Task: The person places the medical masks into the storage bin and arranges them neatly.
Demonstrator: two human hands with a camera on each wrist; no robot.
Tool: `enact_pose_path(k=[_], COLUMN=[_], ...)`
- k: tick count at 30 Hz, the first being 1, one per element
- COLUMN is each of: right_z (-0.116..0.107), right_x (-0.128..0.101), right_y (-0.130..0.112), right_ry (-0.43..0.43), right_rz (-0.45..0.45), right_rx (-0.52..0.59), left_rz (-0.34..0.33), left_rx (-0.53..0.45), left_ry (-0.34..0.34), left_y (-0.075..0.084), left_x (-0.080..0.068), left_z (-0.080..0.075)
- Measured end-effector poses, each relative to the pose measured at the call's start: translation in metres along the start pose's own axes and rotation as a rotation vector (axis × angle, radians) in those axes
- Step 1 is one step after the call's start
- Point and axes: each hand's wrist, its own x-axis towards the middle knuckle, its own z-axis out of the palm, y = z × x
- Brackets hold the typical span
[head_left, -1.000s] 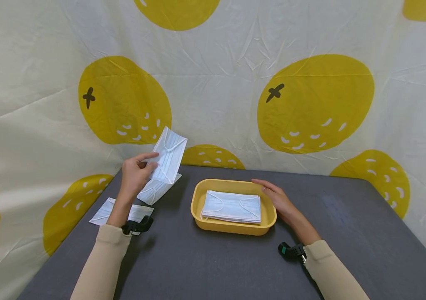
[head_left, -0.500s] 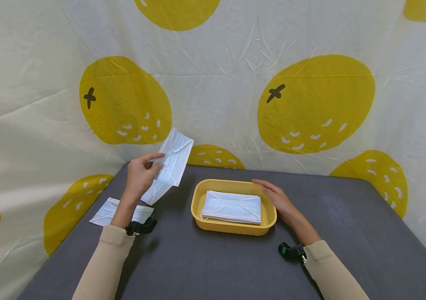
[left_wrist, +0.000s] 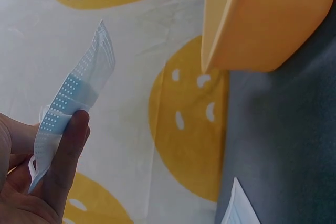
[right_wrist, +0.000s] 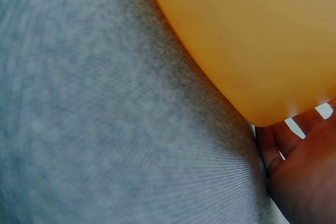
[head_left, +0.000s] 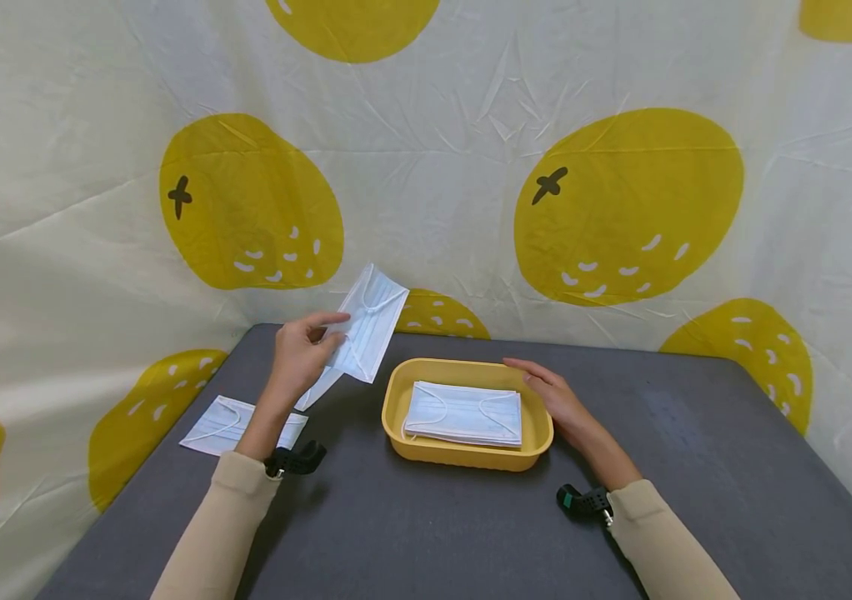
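Observation:
My left hand (head_left: 302, 354) pinches a pale blue pleated face mask (head_left: 368, 323) between thumb and fingers, raised above the table and left of the yellow tray (head_left: 463, 458). In the left wrist view the mask (left_wrist: 68, 103) appears edge-on between the fingers. My right hand (head_left: 564, 408) grips the tray's back right corner, thumb over the rim and fingers along the outside; in the right wrist view those fingers (right_wrist: 286, 137) lie against the tray wall (right_wrist: 252, 40). Inside the tray lies a flat stack of masks (head_left: 463, 414), ear loops on top.
Another mask (head_left: 317, 390) lies behind the left hand, partly hidden. A further mask (head_left: 219, 425) lies flat to the left, partly under the forearm. The dark grey table (head_left: 426, 533) ends at a hanging white cloth (head_left: 426, 167) with yellow fruit prints.
My left hand has moved to the right, carrying the mask closer to the tray and slightly lower. The right hand and the tray have stayed in place.

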Motion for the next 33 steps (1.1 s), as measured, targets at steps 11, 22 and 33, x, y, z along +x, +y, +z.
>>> enact_pose_path(k=[11,22,33], right_z=[-0.001,-0.002,0.0], right_x=[0.0,0.0,-0.002], right_y=[0.0,0.003,0.004], right_ry=[-0.001,-0.008,0.012], right_rz=[-0.007,-0.026,-0.026], right_rx=[-0.001,0.021,0.01], left_rz=[0.027,0.051,0.091], left_rx=[0.008,-0.008,0.001], left_ry=[-0.034,-0.073,-0.096], left_y=[0.007,0.01,0.008], left_x=[-0.003,-0.006,-0.01], left_z=[0.013,0.027,0.035])
